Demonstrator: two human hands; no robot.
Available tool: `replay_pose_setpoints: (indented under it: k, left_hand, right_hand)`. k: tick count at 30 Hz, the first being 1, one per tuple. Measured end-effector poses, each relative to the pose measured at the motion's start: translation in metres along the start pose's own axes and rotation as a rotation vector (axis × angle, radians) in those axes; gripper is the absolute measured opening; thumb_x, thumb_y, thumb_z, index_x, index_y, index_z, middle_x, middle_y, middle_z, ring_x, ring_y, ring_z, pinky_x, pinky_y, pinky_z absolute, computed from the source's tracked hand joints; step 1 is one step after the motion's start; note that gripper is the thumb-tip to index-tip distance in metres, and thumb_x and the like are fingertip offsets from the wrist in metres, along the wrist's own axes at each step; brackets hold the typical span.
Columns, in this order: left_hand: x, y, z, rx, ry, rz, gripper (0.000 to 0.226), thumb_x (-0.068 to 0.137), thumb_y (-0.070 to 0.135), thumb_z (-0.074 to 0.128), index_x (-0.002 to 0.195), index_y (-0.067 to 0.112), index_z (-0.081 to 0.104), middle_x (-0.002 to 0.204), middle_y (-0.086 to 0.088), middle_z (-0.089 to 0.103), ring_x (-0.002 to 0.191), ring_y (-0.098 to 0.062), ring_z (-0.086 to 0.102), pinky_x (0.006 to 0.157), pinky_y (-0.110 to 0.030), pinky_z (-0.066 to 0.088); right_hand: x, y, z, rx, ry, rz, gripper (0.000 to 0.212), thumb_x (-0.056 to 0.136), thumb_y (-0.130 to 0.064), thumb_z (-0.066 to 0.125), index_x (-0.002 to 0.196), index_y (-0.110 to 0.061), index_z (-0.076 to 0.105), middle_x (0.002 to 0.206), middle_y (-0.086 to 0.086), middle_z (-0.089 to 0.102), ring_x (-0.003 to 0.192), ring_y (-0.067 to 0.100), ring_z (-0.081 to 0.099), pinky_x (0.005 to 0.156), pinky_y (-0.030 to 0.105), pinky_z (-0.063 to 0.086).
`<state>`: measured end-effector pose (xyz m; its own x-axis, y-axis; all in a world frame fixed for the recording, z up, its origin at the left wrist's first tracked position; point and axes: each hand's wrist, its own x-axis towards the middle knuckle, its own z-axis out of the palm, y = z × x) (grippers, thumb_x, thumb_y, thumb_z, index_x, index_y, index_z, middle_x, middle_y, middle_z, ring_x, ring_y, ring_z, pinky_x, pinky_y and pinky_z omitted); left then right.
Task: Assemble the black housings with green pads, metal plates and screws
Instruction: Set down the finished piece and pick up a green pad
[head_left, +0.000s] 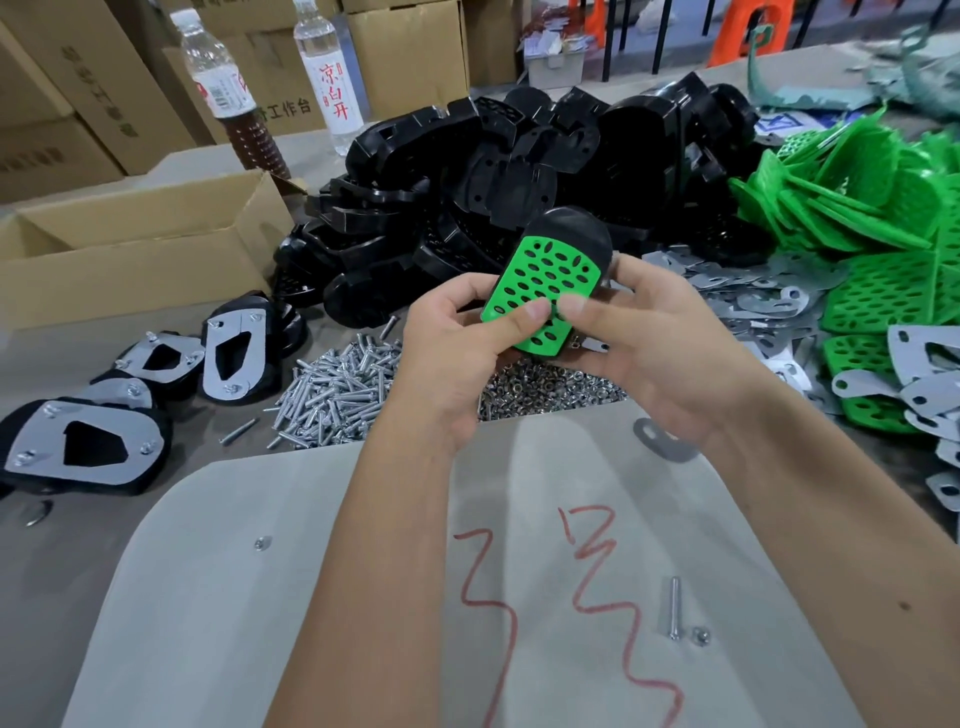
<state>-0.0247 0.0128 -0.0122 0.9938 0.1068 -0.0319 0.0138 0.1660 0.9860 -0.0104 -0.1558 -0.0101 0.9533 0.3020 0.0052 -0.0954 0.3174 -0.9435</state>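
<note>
Left hand (452, 332) and right hand (660, 332) together grip a black housing (576, 231), thumbs pressing its green pad (540, 291); four finished units (83, 447) lie left, plates and screws pending

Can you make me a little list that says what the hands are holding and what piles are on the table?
Held: black plastic housing with holed green pad on it
Left hand: grips it, thumb on pad
Right hand: grips it, thumb on pad
Behind: heap of black housings
Right: pile of green pads
Middle: silver screws
Left: finished pieces with metal plates
</note>
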Motion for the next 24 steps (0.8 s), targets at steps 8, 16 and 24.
replay_pose_setpoints:
  k: [8, 16, 24]
  left_hand:
    - [0.001, -0.001, -0.002, -0.050, -0.018, -0.007, 0.021, 0.084, 0.000, 0.078, 0.104, 0.002, 0.071, 0.098, -0.018, 0.078, 0.089, -0.029, 0.075, 0.075, -0.035, 0.060]
    - [-0.003, 0.001, 0.018, -0.300, 0.047, -0.006, 0.032, 0.090, -0.002, 0.072, 0.121, 0.001, 0.065, 0.107, -0.015, 0.077, 0.088, -0.019, 0.074, 0.074, -0.028, 0.059]
    - [0.000, -0.003, 0.018, -0.024, 0.152, 0.179, 0.028, 0.091, 0.005, 0.078, 0.115, 0.015, 0.071, 0.093, -0.006, 0.080, 0.082, -0.016, 0.075, 0.077, -0.031, 0.059]
  right_hand:
    - [0.000, 0.003, 0.002, -0.063, 0.072, -0.045, 0.019, 0.101, -0.002, 0.062, 0.118, 0.001, 0.069, 0.112, 0.018, 0.078, 0.103, 0.033, 0.077, 0.080, 0.041, 0.065]
    - [0.001, 0.007, 0.009, -0.053, 0.179, -0.197, 0.014, 0.097, -0.001, 0.068, 0.110, -0.007, 0.071, 0.104, 0.013, 0.080, 0.096, 0.032, 0.078, 0.079, 0.043, 0.065]
    - [0.000, 0.008, 0.005, -0.004, 0.179, -0.182, 0.030, 0.092, 0.005, 0.071, 0.119, -0.008, 0.068, 0.114, 0.011, 0.078, 0.109, 0.029, 0.075, 0.097, 0.051, 0.060]
